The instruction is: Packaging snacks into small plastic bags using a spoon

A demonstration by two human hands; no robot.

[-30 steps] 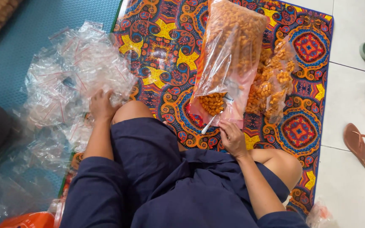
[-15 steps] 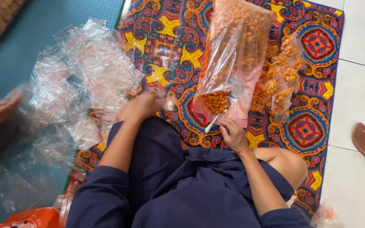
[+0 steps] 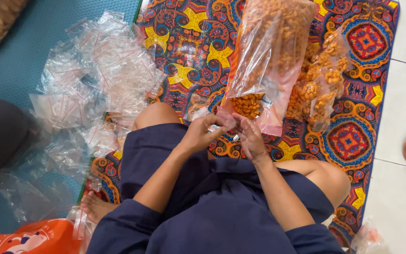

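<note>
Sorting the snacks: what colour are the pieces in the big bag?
Orange, seen in the head view inside the big clear bag.

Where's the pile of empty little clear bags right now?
In the head view, the pile of empty clear bags lies at upper left, straddling the teal mat and the patterned mat, beyond the person's left knee.

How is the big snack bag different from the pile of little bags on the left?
The big snack bag is one large bag full of orange snacks; the little bags are many, small and empty. The big bag lies on the patterned mat, with both hands at its near end; the little bags are heaped loose, mostly on the teal mat, untouched. Both are clear plastic.
</note>
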